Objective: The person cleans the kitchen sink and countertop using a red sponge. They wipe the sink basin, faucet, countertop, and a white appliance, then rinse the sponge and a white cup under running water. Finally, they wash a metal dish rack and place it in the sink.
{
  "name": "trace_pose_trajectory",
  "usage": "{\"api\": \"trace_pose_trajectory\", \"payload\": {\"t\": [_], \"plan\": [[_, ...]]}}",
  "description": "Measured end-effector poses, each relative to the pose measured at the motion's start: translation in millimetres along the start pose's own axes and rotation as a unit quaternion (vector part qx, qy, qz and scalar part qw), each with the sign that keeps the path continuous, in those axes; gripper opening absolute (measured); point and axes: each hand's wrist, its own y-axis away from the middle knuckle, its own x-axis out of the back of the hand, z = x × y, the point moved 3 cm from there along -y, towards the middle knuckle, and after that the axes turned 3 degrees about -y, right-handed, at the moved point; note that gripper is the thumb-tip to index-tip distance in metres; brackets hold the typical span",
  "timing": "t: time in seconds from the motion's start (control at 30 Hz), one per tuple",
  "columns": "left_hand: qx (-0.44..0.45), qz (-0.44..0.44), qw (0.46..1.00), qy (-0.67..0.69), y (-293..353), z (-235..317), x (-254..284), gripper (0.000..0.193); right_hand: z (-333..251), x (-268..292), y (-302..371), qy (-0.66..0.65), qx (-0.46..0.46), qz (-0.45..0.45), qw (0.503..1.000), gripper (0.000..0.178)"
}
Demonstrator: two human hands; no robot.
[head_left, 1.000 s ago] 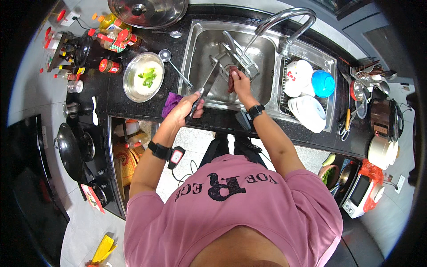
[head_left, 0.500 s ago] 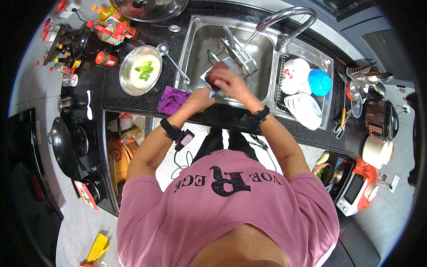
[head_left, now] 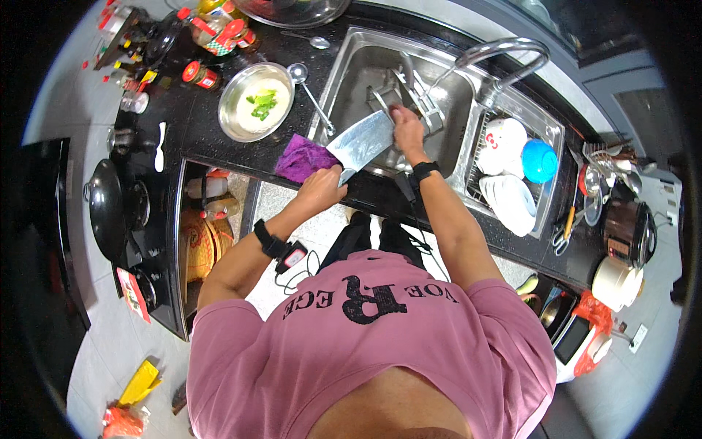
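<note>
My left hand [head_left: 320,192] is closed around the handle of a cleaver [head_left: 362,144]. Its broad, shiny blade points up and right over the near-left rim of the sink [head_left: 345,69]. My right hand [head_left: 410,133] is over the basin just past the blade's far end, fingers curled downward; what they hold, if anything, is hidden. Beyond that hand, a metal rack [head_left: 433,117] lies in the basin. A crumpled purple cloth [head_left: 303,158] rests on the counter left of the blade, close to my left hand.
A metal bowl [head_left: 228,110] holds pale contents and green pieces; a ladle [head_left: 316,100] lies beside it. The faucet [head_left: 504,47] arches over the sink. White bowls [head_left: 508,205] and a blue bowl [head_left: 539,161] sit on the right drainer. Scissors [head_left: 563,234] lie farther right.
The cleaver blade now shows in full, after being mostly covered by my right hand and a dark reddish thing. My right hand has moved away rightward. The whole view has shifted and turned slightly.
</note>
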Motion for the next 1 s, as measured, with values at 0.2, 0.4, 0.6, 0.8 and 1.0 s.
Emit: {"api": "trace_pose_trajectory", "payload": {"t": [0.2, 0.4, 0.6, 0.8, 1.0], "plan": [[0.025, 0.037, 0.997, 0.055, 68, -47, -1, 0.031, 30, -14, -12, -0.535, -0.422, 0.016, 0.732, 0.034], [0.139, 0.1, 0.971, 0.164, 147, -80, -18, 0.033, 45, -32, -20, -0.598, -0.498, 0.004, 0.627, 0.042], [0.356, 0.275, 0.881, 0.147, 189, -163, -29, 0.034, 29, -52, -30, -0.542, -0.383, -0.154, 0.732, 0.026], [0.32, 0.335, 0.874, 0.143, 134, -290, 9, 0.034, 3, -43, -29, -0.175, -0.376, -0.053, 0.908, 0.029], [0.388, 0.3, 0.871, 0.031, 65, -352, 27, 0.052, 21, -38, -25, 0.024, -0.271, -0.032, 0.962, 0.052]]}}
